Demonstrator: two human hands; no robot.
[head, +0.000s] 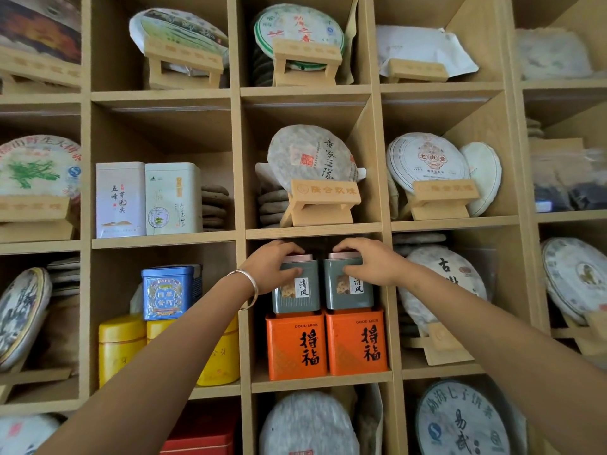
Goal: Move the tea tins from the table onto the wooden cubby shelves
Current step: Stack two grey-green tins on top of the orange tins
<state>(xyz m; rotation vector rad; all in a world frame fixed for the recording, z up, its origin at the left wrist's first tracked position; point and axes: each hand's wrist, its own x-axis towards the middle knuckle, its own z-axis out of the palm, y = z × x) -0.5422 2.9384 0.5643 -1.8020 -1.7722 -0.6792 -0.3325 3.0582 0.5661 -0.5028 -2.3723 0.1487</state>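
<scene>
Two small grey-green tea tins stand side by side in one cubby of the wooden cubby shelves [241, 205]. The left grey tin [295, 287] sits on top of the left orange tin [296, 344]. The right grey tin [348, 284] sits on top of the right orange tin [357, 341]. Both grey tins have pink lids and a white label with black writing.

The left hand [274, 267] is curled over the top of the left grey tin, fingers on the lid and thumb on the front. A silver bracelet [249, 287] is on that wrist. The right hand [368, 262] is curled over the top of the right grey tin the same way.

In the cubby left of the orange tins, a blue tin [169, 290] rests on yellow round tins [121, 348]. Above the grey tins, a round tea cake [312, 156] leans on a little wooden stand [320, 203]. Left of that cake stand two tall white tins [147, 198].
</scene>
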